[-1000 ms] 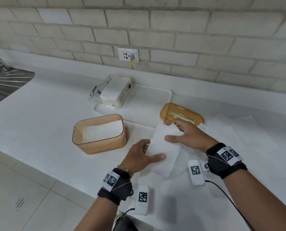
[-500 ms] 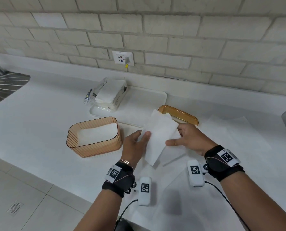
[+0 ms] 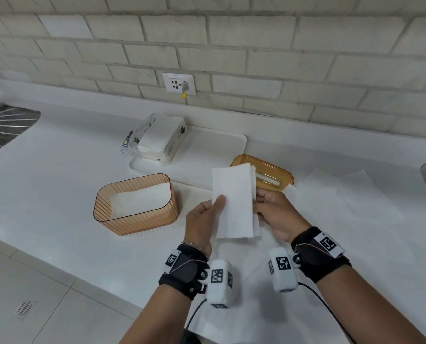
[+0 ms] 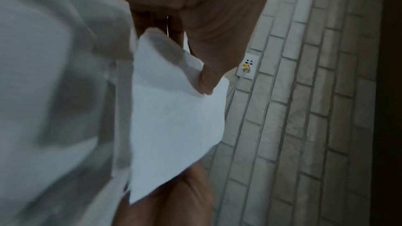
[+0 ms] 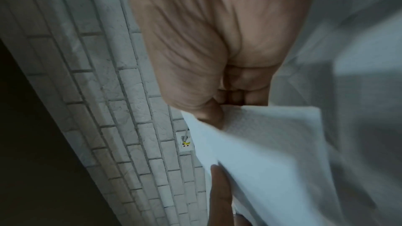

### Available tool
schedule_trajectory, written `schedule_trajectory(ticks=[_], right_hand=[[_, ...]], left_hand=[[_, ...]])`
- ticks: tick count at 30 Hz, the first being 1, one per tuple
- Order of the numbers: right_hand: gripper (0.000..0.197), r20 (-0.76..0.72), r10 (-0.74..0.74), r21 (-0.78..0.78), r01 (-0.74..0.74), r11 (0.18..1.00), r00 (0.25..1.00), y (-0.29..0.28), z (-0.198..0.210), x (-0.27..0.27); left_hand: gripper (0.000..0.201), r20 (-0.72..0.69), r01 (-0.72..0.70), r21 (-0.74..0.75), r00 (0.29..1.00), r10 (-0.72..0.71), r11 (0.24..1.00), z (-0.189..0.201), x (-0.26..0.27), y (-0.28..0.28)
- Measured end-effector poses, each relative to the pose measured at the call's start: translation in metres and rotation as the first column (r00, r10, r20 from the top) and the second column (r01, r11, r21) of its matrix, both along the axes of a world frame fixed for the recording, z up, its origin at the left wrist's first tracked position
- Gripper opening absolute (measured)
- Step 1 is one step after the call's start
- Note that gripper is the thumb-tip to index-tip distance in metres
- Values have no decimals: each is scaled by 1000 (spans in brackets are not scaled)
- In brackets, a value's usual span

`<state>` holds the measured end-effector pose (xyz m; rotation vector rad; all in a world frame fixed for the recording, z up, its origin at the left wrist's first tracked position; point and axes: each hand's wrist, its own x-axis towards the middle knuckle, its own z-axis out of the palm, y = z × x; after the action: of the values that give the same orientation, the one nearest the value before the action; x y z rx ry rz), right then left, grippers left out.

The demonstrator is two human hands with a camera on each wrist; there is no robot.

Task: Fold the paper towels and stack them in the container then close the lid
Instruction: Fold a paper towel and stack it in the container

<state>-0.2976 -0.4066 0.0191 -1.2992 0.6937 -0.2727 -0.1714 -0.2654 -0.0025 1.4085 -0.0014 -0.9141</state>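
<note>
A folded white paper towel [image 3: 233,202] is held upright above the counter between both hands. My left hand [image 3: 204,217] pinches its left edge, thumb on the front. My right hand [image 3: 276,214] grips its right edge. The left wrist view shows the thumb pressed on the folded towel [image 4: 174,126]; the right wrist view shows the thumb against the same towel [image 5: 272,152]. The orange ribbed container [image 3: 102,209] stands open to the left with white towels [image 3: 142,199] inside. Its orange lid [image 3: 283,175] lies on the counter behind the held towel.
A pack of paper towels [image 3: 157,140] sits on a white tray [image 3: 226,150] near the wall. Unfolded towels [image 3: 343,202] lie spread on the counter to the right and under my wrists. A sink drainer [image 3: 1,130] is at far left. The counter edge runs along the lower left.
The towel lay flat on the counter under both hands; it has been lifted and now stands upright, held at both side edges.
</note>
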Motion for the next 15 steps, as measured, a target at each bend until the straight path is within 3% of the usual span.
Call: schedule_trajectory(ticks=[3, 8, 10, 12, 15], right_hand=[[28, -27, 42, -17, -43, 999, 999, 0, 7, 3], [23, 5, 158, 40, -158, 987, 987, -7, 13, 3], [25, -14, 234, -49, -234, 971, 972, -11, 9, -1], [28, -154, 363, -263, -393, 881, 919, -15, 2, -8], [72, -526, 419, -482, -665, 570, 740, -13, -13, -11]], left_hand=[[22, 32, 26, -15, 999, -25, 1000, -1, -1, -2], [47, -40, 58, -117, 997, -63, 991, 9, 12, 5], [58, -46, 31, -157, 998, -38, 987, 9, 23, 10], [57, -88, 26, -220, 995, -46, 975, 16, 34, 19], [35, -203, 82, -313, 967, -151, 946, 30, 41, 39]])
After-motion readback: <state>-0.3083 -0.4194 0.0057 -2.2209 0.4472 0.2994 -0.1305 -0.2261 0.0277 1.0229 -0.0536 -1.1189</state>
